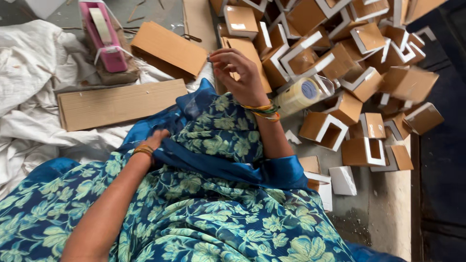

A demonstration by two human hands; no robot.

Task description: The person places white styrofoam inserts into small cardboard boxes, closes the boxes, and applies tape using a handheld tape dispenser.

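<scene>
My right hand [240, 73] is raised above my knee with its fingers curled and the thumb and forefinger tips pinched together; I see nothing clearly between them. It hovers in front of a flat brown cardboard piece [252, 54]. A roll of clear tape [301, 94] lies just right of my wrist, which bears coloured bangles. My left hand [155, 140] rests on my lap, its fingers partly buried in a fold of the blue floral cloth [218, 131].
A heap of small brown cardboard boxes with white edges [349, 63] covers the floor ahead and to the right. A pink tape dispenser [103, 36] and two flat cardboard sheets [121, 104] lie on white sacking [29, 73] at left. A dark mat [441, 170] borders the right.
</scene>
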